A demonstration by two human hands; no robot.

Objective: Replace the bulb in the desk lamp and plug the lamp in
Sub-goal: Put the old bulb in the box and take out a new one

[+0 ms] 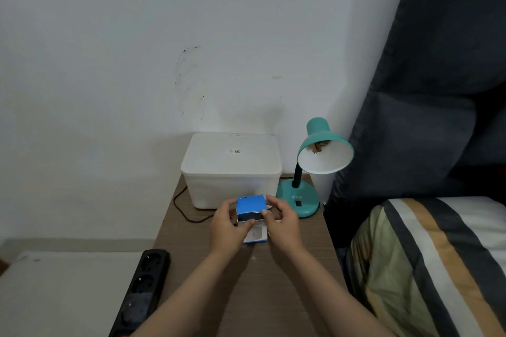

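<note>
fingers of both hands are pinching a blue bulb box [250,208] over the wooden table [273,282]
left hand [228,226] and right hand [282,223] are gripping its sides; the teal desk lamp [315,167] is standing just behind, beside a white lidded bin [231,169], a black power strip [142,287] lying at the table's left edge

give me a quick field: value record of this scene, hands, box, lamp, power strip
left hand: grips the left side of the blue bulb box
right hand: grips the box's right side
bulb box: held above the wooden table, flap open
desk lamp: teal, at the table's back right, no bulb visible in the shade
white bin: lidded, left of the lamp
power strip: black, off the table's left edge
</note>
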